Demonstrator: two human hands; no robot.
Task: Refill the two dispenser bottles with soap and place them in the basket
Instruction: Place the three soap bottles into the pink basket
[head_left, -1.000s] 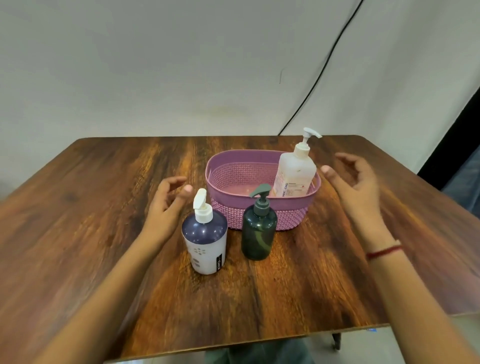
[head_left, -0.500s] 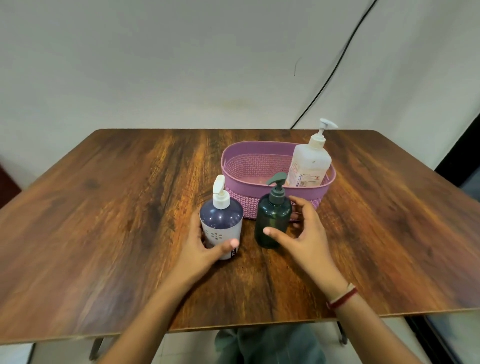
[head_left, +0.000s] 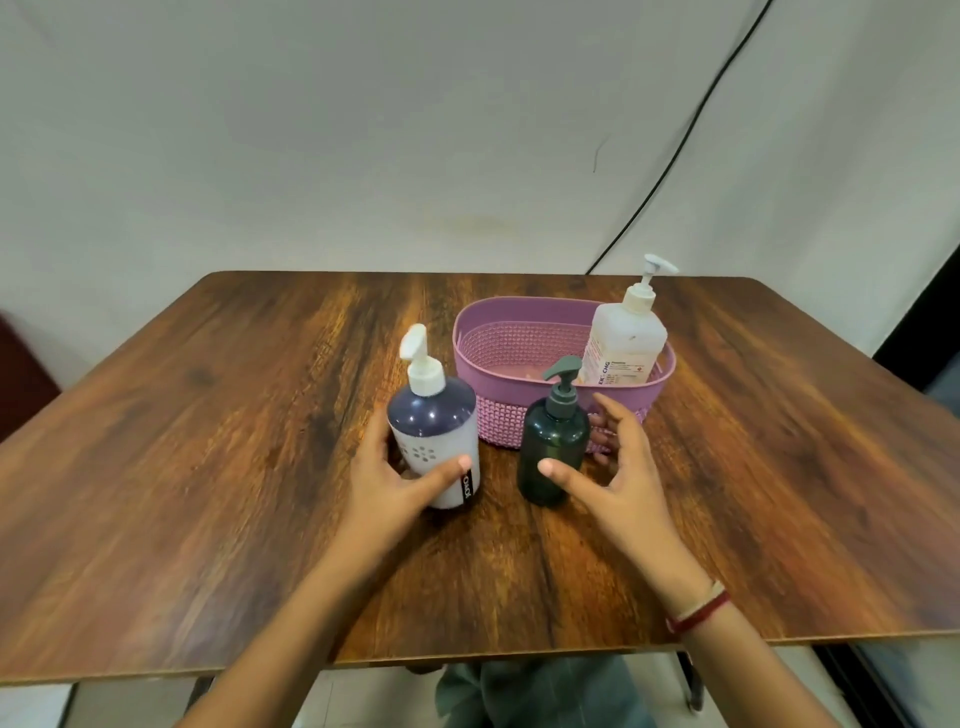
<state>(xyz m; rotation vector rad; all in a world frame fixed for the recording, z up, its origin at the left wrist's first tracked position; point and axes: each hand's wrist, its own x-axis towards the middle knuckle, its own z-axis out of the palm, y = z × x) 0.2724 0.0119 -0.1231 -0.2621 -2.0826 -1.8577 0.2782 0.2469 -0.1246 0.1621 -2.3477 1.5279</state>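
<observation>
A white bottle with a dark purple top and a white pump (head_left: 434, 431) stands on the wooden table (head_left: 208, 441). My left hand (head_left: 384, 483) grips it, thumb across the front and fingers behind. Just to its right stands a dark green pump bottle (head_left: 553, 441). My right hand (head_left: 618, 483) curls round that one, thumb on its front and fingers round its far side. Behind both sits a purple basket (head_left: 519, 312). A translucent soap bottle with a white pump (head_left: 623, 338) stands in the basket's right end.
A black cable (head_left: 675, 156) runs down the pale wall to the table's far edge. The near table edge is just below my forearms. Bare wood spreads wide to the left and right of the bottles.
Both hands came down from the sides of the basket onto the two front bottles. The left has closed on the white and purple one, the right on the green one.
</observation>
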